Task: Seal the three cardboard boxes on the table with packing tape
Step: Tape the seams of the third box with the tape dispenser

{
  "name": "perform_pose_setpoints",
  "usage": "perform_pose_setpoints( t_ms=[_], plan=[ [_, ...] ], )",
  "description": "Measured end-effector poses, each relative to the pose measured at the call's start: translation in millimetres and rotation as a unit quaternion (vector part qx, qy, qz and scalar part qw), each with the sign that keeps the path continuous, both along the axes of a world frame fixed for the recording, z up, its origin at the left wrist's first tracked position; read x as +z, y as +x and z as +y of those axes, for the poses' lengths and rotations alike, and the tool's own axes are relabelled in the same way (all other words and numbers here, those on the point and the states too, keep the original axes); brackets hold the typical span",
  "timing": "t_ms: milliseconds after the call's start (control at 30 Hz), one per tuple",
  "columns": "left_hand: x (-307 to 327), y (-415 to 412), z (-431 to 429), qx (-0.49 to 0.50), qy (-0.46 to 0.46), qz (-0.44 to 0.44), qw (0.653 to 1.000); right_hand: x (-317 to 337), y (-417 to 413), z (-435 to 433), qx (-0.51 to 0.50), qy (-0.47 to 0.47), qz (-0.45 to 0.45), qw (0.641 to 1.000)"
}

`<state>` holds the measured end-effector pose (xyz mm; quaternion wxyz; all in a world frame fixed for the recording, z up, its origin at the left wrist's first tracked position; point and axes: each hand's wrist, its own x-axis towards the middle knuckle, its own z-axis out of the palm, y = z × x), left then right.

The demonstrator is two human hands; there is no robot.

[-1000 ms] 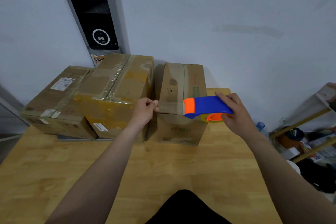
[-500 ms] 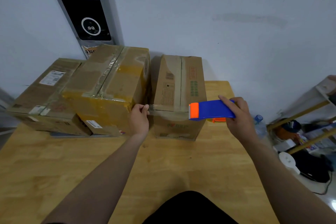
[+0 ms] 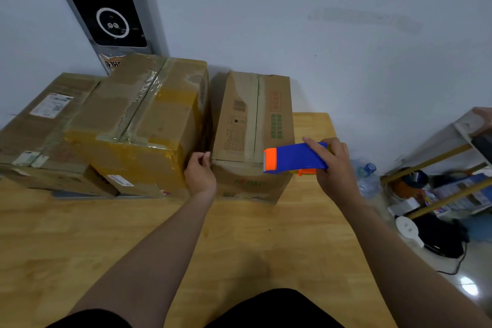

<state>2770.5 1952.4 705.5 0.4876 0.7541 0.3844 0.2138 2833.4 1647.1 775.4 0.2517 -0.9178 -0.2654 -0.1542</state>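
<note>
While the left box (image 3: 40, 125) and middle box (image 3: 138, 120) appear taped, the left hand (image 3: 199, 176) is pinching tape (image 3: 237, 164) at the right box (image 3: 253, 114) corner, the right hand (image 3: 336, 168) gripping the dispenser (image 3: 292, 158).

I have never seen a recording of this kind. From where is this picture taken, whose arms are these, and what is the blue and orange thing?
No machine here: a person wears a camera on the head, so you look down along their two bare arms. On the wooden table stand three cardboard boxes in a row: left box, middle box, right box. The right hand grips a blue and orange tape dispenser at the right box's near top edge. The left hand pinches what looks like the tape end at that box's near left corner.
</note>
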Motion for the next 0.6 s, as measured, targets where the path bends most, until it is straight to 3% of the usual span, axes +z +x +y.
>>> perform_pose_setpoints(
  t_ms=[300,433,600],
  plan=[
    [-5.2,10.9,-1.0,-0.048,0.044,0.021,0.998,-1.3,10.1,2.3,-0.005,-0.037,-0.020,0.999],
    [-0.2,11.9,5.2,-0.048,-0.072,0.104,0.991,-2.1,13.8,2.1,-0.012,-0.043,-0.021,0.999],
    [12.9,17.6,1.1,-0.058,-0.067,0.034,0.995,0.0,16.7,3.0,-0.014,-0.022,-0.009,1.000]
  ],
)
